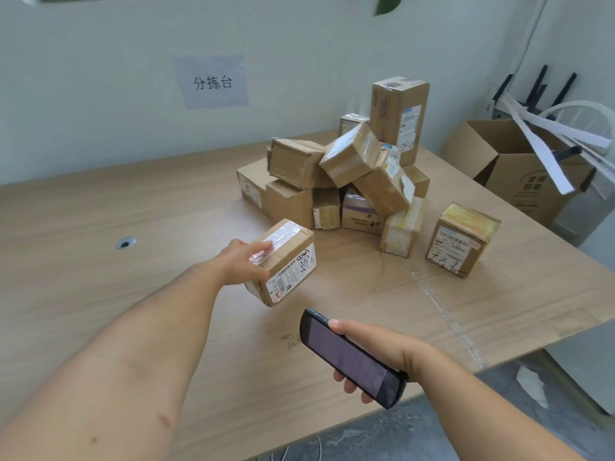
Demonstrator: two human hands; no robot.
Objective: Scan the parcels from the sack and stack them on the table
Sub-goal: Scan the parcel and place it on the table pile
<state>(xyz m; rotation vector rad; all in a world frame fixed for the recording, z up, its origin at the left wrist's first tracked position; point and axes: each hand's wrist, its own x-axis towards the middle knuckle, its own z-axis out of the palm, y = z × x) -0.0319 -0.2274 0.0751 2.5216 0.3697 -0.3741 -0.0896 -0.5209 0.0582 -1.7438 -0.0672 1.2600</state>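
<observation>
L hand (239,262) grips parcel (286,261) by its left end, tilted low over mid-table (133,227); label (296,271) faces near-right. R hand (376,347) holds scanner (352,357), long axis aimed far-left at label, close but apart. I'd scan now; pile (349,181) lies far-right.
</observation>
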